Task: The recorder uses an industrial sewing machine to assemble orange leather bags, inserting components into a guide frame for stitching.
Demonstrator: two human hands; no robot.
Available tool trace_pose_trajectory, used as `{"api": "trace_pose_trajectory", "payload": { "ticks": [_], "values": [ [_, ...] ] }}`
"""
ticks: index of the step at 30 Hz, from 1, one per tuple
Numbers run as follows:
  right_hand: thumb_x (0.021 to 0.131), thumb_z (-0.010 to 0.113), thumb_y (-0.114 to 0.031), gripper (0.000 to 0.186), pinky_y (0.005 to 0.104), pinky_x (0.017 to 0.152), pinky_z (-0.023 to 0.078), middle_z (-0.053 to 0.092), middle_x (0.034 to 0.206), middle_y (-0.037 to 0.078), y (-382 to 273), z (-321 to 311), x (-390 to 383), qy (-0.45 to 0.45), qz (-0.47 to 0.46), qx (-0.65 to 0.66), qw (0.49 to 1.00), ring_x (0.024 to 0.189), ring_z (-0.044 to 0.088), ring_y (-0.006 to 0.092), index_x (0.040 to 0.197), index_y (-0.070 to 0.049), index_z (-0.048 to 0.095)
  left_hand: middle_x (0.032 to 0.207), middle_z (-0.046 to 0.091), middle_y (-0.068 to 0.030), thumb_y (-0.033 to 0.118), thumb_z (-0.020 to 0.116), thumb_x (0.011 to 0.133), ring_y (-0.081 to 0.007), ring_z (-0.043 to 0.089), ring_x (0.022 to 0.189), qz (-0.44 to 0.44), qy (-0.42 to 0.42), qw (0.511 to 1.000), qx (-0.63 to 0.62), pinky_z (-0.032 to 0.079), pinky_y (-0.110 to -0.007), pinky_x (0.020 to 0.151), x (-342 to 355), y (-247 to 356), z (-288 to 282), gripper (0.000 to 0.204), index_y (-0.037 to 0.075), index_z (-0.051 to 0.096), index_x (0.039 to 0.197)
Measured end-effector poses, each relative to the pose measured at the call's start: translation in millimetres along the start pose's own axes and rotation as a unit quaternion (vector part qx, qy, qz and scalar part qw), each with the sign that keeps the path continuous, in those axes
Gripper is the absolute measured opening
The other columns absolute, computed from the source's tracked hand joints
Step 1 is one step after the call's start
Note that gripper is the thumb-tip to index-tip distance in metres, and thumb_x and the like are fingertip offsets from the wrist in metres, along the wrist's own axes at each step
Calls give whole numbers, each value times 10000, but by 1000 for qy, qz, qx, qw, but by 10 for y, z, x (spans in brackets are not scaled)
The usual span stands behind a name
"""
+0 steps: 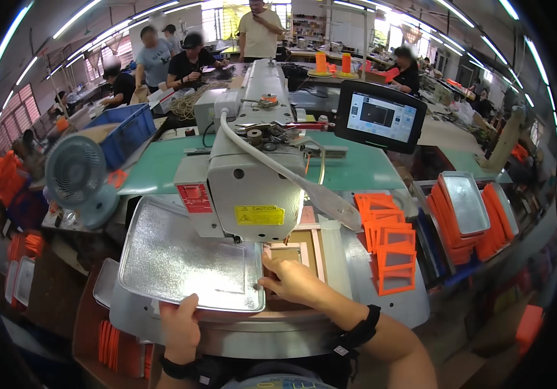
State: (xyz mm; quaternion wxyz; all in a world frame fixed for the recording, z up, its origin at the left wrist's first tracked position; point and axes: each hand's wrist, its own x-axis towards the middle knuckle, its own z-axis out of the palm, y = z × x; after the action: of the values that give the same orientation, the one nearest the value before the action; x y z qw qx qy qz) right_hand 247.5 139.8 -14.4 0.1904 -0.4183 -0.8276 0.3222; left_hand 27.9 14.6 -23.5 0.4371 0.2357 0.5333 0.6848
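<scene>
Left hand (pixel 181 324): fingers curled over the near edge of a silver padded panel (pixel 188 259), gripping it; the panel lies flat on the machine bed, left of the needle area. Right hand (pixel 291 280): loosely open, fingertips resting on the panel's right corner beside a wooden frame template (pixel 304 249) under the white sewing machine head (pixel 252 188). Stack of orange frame pieces (pixel 389 240): to the right, untouched.
</scene>
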Motion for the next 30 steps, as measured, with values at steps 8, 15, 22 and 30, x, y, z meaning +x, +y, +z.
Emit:
{"api": "trace_pose_trajectory", "payload": {
  "ticks": [8,15,22,30],
  "values": [
    [899,636,-192,304,438,758,534,663,931,189,36,178,-113,115,-143,3,983,895,651,376,1149,-18,644,1107,587,-107,37,557,808,-275,639,984,27,114,982,-148,595,-446,811,114,272,-794,458,23,488,1260],
    [891,636,-126,202,423,791,531,668,920,180,-272,75,-266,-76,-189,82,975,879,650,361,1060,-18,669,1238,638,-100,139,577,953,-233,638,1097,118,95,946,-286,571,-398,882,-19,358,-1231,323,41,562,1260],
    [897,652,-20,40,230,564,432,618,712,11,-198,-441,-273,266,-74,219,936,638,539,66,898,15,671,1313,604,-85,138,545,994,-242,580,1203,88,-157,909,-376,503,-426,1000,-20,287,-700,353,34,523,1331],
    [900,645,-53,85,223,637,432,612,785,-4,220,-362,11,208,-43,257,943,706,522,57,855,18,655,1316,593,-92,85,543,985,-243,552,1237,67,-110,921,-368,469,-484,1031,300,151,-380,327,37,521,1308]
  ]
}}
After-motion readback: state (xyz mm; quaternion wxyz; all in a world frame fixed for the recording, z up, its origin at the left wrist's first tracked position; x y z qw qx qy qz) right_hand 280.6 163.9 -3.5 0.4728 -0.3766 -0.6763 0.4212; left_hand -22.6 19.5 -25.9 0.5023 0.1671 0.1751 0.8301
